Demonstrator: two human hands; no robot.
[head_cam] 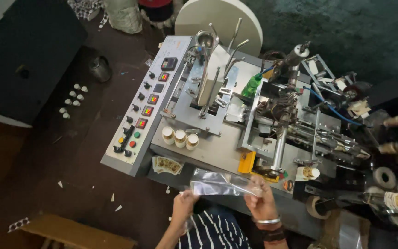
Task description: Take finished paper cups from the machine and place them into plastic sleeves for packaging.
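A clear plastic bag (218,183) stretches between both my hands, just in front of the machine's near edge. My left hand (184,204) pinches its left end. My right hand (260,198), with bangles on the wrist, grips its right end. Behind the bag, three paper cups (180,137) stand in a row on the grey metal deck (217,152) of a cup-forming machine. A small stack of flat printed cup blanks (167,165) lies at the deck's near left corner.
The machine's control panel (143,108) with knobs, coloured buttons and displays slopes down on the left. A green bottle (252,85), a large white paper roll (218,18) and a tangle of mechanisms (300,124) fill the back and right. Small white cups (72,99) and a metal pot (100,69) sit on the floor.
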